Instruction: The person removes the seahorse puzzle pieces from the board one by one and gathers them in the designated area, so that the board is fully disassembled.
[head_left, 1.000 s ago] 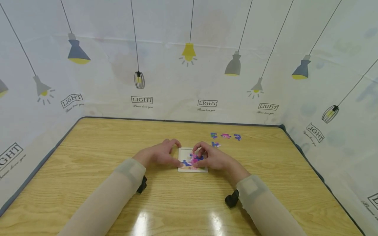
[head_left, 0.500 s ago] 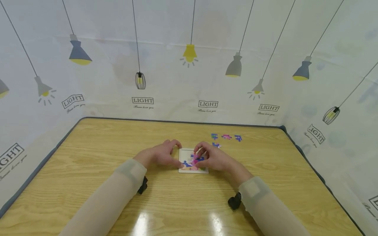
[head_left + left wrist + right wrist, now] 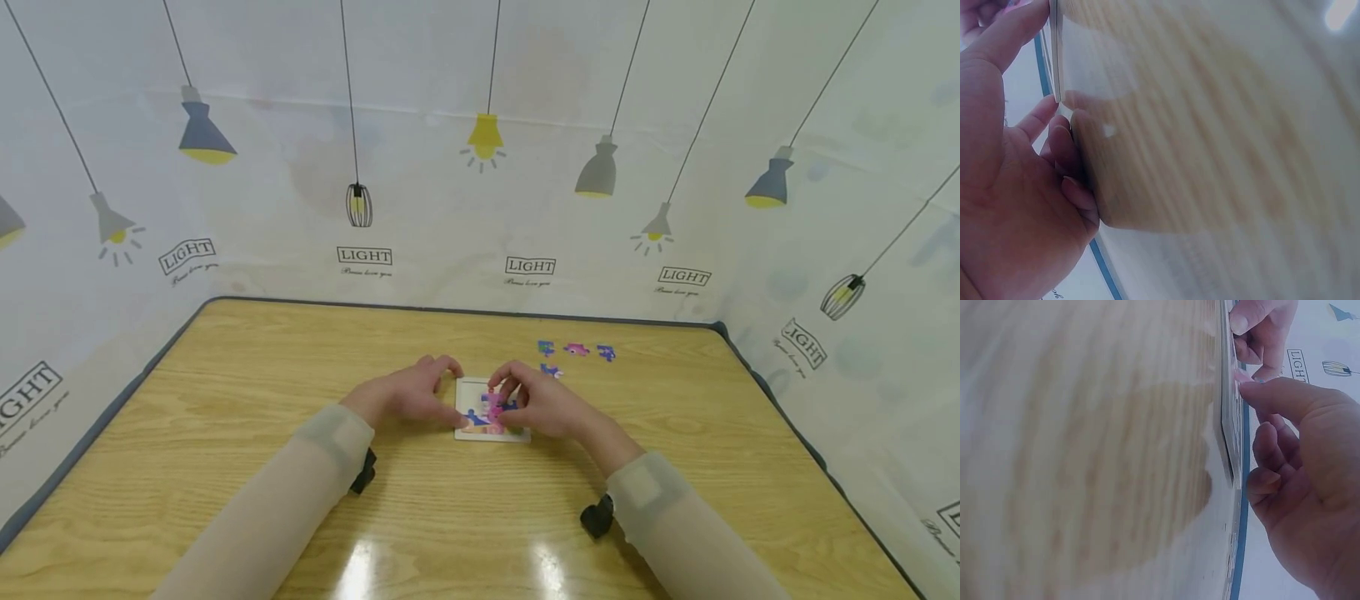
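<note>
A small white puzzle board (image 3: 471, 393) lies on the table, with pink and blue jigsaw pieces in its front and right parts. My left hand (image 3: 416, 392) holds the board at its left side, thumb on the front left corner and index finger by the back left corner. Over the right part, my right hand (image 3: 547, 404) pinches a pink puzzle piece (image 3: 1243, 376) between thumb and fingers, low against the board. In the head view the fingers partly hide that piece. The left wrist view shows the left thumb (image 3: 1013, 28) resting on the board's edge.
Several loose puzzle pieces (image 3: 576, 350) lie behind the right hand, toward the back of the wooden table (image 3: 300, 350). A dark edge runs round the table. A cloth wall (image 3: 450, 208) printed with lamps stands behind it.
Both hands stay at the board. The right fingers shift slightly over the pink puzzle piece. The whole head view drifts a little.
</note>
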Tool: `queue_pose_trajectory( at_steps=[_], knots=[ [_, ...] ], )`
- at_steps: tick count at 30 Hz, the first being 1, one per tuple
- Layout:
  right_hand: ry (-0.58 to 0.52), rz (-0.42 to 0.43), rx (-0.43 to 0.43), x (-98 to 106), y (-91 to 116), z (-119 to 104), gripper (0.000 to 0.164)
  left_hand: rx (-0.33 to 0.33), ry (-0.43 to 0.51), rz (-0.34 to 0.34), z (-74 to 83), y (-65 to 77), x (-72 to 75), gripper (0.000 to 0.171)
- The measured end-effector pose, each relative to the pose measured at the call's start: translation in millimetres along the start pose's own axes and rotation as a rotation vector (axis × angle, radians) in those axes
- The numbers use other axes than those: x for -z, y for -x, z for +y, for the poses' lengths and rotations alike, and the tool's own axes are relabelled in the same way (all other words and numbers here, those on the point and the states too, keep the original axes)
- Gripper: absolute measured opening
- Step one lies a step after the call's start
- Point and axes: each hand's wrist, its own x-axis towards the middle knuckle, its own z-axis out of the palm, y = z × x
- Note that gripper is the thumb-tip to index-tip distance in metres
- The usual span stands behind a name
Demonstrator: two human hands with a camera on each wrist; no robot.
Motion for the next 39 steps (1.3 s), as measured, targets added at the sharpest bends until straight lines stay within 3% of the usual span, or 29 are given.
queue_pose_trajectory(
  at_steps=[6,15,27,34,39],
  knots=[
    [-0.006,0.030,0.016,1,2,1,0.039,-0.001,0.002,0.001,1.8,1.5,1.1,0.079],
    [0.025,0.102,0.040,5,5,4,0.013,0.001,-0.006,-0.002,2.9,2.3,2.2,0.080],
    [0.041,-0.019,0.031,0,-2,1,0.022,-0.003,0.002,-0.006,3.9,5.0,2.6,0.079],
    [0.050,-0.048,0.030,-4,-5,-3,0.030,-0.024,-0.007,-0.011,3.7,5.4,3.0,0.079],
    [0.101,-0.043,0.021,-5,-7,-5,0.027,-0.023,-0.014,-0.007,3.5,4.9,3.3,0.080]
  ],
)
